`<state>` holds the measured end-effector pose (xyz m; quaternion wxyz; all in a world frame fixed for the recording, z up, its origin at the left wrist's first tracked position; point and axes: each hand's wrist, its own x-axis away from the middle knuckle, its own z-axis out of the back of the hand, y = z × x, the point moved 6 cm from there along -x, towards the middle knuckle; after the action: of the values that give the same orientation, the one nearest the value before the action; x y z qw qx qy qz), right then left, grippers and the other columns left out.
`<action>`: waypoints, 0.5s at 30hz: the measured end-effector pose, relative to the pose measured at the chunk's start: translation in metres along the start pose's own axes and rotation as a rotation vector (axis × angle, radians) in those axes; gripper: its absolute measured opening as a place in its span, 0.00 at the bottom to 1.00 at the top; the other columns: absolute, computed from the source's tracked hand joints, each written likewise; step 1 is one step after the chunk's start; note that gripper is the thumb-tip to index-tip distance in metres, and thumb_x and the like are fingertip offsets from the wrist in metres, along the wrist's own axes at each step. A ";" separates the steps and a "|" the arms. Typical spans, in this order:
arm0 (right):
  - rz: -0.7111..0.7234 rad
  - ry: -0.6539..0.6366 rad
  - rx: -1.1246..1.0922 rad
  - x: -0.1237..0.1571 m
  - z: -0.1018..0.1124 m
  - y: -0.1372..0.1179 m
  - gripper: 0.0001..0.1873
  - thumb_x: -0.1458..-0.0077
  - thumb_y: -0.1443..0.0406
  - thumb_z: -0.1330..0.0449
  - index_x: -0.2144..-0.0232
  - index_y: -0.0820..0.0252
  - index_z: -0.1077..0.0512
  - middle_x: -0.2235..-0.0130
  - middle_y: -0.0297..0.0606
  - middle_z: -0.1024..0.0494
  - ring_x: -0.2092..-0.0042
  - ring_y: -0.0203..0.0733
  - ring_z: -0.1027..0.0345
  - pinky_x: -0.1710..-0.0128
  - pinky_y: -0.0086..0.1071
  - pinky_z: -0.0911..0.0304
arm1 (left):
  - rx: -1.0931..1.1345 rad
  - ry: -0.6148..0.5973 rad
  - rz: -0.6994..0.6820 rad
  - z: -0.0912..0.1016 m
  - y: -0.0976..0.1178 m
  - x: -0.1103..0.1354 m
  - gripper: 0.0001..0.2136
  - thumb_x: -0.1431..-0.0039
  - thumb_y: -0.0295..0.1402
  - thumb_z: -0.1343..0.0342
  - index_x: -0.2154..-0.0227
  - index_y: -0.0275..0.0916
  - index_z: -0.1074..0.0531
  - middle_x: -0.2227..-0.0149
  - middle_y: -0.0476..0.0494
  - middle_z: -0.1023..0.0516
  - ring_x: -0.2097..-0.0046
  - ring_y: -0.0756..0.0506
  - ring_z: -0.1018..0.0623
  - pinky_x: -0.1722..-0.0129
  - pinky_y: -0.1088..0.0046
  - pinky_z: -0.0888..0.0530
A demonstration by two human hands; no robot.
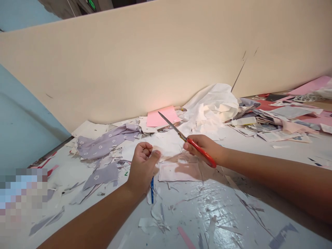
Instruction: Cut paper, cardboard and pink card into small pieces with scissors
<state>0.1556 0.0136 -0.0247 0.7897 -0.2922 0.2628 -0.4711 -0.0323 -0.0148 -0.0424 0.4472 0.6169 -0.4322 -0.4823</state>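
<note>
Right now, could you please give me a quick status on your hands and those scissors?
Right hand on red-handled scissors. Left hand curled. Paper scraps all around.

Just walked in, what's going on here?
One person stands at a white table strewn with cut scraps. Their right hand grips red-handled scissors, blades pointing away across the table. Their left hand is curled beside a white paper scrap; whether it pinches it is unclear. Lilac floral fabric and pink paper lie nearby.

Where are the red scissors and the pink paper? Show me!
red scissors (172,126): head view, on the steel blade.
pink paper (154,118): head view, on its left part.
</note>
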 end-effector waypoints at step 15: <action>0.161 -0.079 0.426 0.007 -0.013 -0.019 0.32 0.61 0.41 0.45 0.64 0.62 0.35 0.65 0.42 0.30 0.67 0.44 0.37 0.71 0.32 0.43 | 0.043 -0.020 0.079 -0.007 0.001 0.003 0.21 0.57 0.32 0.40 0.61 0.43 0.42 0.74 0.52 0.27 0.72 0.51 0.28 0.71 0.75 0.32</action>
<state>0.1379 -0.0027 -0.0214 0.8783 -0.1151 0.1487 -0.4395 -0.0254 -0.0175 -0.0410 0.4483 0.6037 -0.4711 -0.4611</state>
